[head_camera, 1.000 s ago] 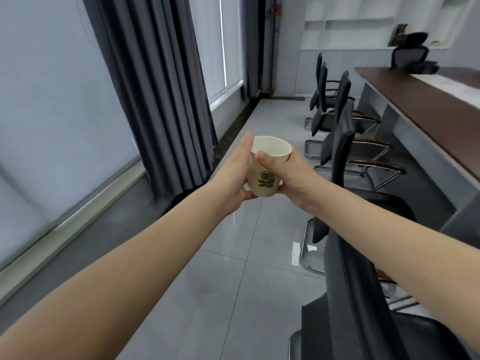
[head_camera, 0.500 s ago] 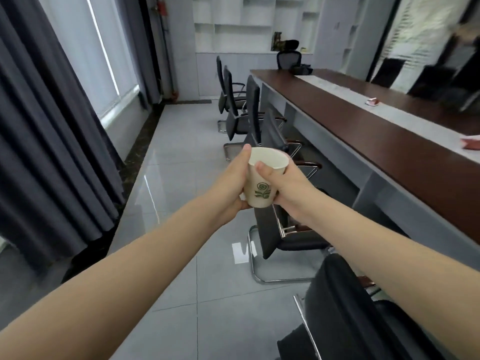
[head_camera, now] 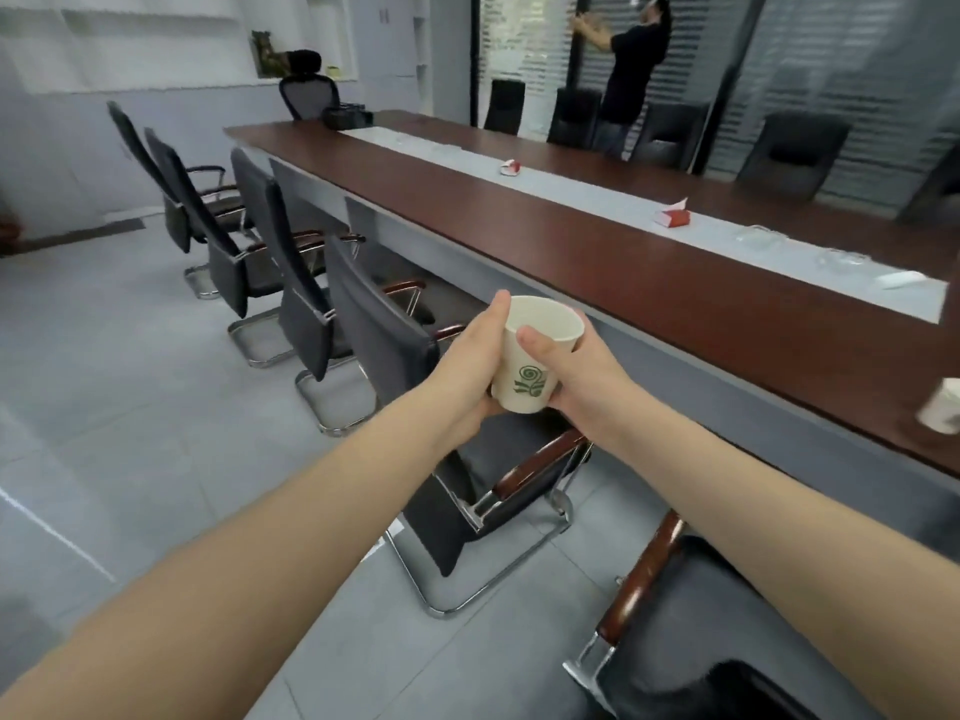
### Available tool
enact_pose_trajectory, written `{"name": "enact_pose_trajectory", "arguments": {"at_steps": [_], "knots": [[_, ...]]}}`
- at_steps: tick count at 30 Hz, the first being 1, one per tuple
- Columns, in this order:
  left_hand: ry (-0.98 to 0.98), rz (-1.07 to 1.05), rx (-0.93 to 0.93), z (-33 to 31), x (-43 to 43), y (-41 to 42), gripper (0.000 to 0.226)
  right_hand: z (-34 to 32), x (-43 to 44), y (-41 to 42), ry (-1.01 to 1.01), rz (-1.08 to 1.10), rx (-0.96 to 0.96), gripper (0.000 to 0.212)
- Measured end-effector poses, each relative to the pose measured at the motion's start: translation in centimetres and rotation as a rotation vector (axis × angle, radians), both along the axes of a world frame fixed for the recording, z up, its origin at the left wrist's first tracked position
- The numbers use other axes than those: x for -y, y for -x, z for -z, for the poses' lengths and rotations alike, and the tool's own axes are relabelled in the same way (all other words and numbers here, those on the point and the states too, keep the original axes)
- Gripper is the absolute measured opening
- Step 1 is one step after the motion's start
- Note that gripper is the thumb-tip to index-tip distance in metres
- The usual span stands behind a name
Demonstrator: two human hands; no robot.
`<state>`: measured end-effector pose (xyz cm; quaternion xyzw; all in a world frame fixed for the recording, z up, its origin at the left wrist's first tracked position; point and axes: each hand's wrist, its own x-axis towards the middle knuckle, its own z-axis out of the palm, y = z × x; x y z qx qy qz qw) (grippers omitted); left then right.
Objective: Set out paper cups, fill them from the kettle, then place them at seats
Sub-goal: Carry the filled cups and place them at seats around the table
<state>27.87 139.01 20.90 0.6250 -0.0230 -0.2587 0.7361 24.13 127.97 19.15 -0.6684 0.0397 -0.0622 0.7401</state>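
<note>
item: paper cup (head_camera: pixel 535 356), held upright in front of you, above the nearest chair (head_camera: pixel 384 350) and just short of the table (head_camera: pixel 675 293) edge.
hands: your left hand (head_camera: pixel 467 376) wraps one side, your right hand (head_camera: pixel 584 379) grips the other, thumb on the wall.
fill level: cannot tell.
progress, judged: seat delivery under way; a second cup (head_camera: pixel 943 407) already stands on the table at far right; the other places in view show none.
kettle: not in view.
markings: green spiral flower print; no readable writing.
</note>
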Motion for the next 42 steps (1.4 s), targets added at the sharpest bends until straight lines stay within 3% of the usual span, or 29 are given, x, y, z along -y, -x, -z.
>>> {"name": "enact_pose_trajectory", "arguments": {"at_steps": [3, 5, 13, 19, 23, 29, 36, 42], "knots": [[-0.007, 0.076, -0.007, 0.8, 3.0, -4.1, 0.043, 1.0, 2.8, -2.9, -0.015, 0.095, -0.005, 0.042], [-0.012, 0.127, 0.0, 1.3, 5.0, -6.5, 0.042, 1.4, 4.7, -4.6, -0.037, 0.146, -0.009, 0.029], [-0.028, 0.323, 0.003, 3.3, 15.4, -18.3, 0.045, 2.5, 13.7, -14.0, 0.04, 0.328, -0.023, 0.085], [-0.035, 0.334, 0.006, 4.2, 22.8, -24.6, 0.041, 3.1, 19.6, -19.6, 0.04, 0.445, -0.019, 0.084], [-0.013, 0.343, -0.012, 5.1, 27.5, -28.2, 0.042, 4.2, 24.0, -23.0, -0.004, 0.491, -0.03, 0.063], [-0.002, 0.339, -0.016, 7.2, 34.1, -34.2, 0.039, 5.8, 30.6, -29.1, 0.053, 0.496, -0.034, 0.081], [0.03, 0.317, 0.006, 10.8, 41.9, -42.9, 0.041, 9.0, 39.0, -37.7, 0.064, 0.462, -0.085, 0.069], [-0.052, 0.308, 0.104, 15.7, 47.5, -50.8, 0.042, 14.3, 44.8, -45.4, 0.087, 0.449, -0.081, 0.092]]}}
